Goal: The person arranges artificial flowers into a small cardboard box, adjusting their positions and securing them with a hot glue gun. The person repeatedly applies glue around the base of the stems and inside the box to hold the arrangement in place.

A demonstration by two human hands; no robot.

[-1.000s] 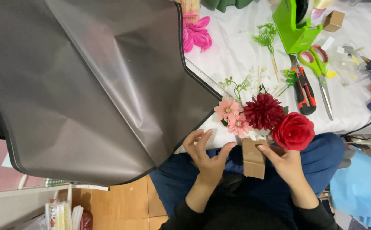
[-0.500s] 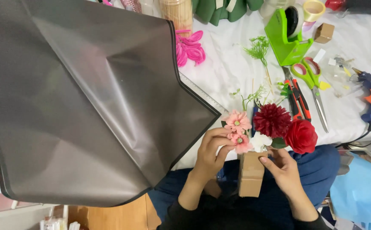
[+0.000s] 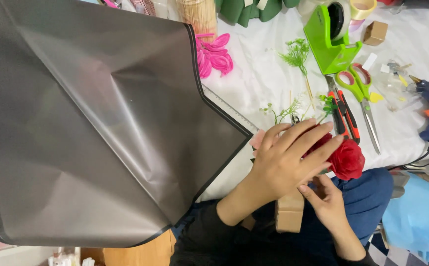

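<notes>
We see the left hand [image 3: 286, 165] laid open, fingers spread, over the flower heads of a small bouquet; its grip closes on nothing. The right hand [image 3: 325, 199] pinches the stems just below the red rose [image 3: 347, 160], above the brown paper wrap [image 3: 289, 213], which sits over the lap at the bench [image 3: 264, 79] edge. In our judgement, pressure from the spread fingers could crush or shift the blooms, and a slack right pinch could let stems slide down into the wrap. The large grey wrapping sheet [image 3: 91, 123] overhangs the bench edge; a nudge from the left forearm could drag it off.
</notes>
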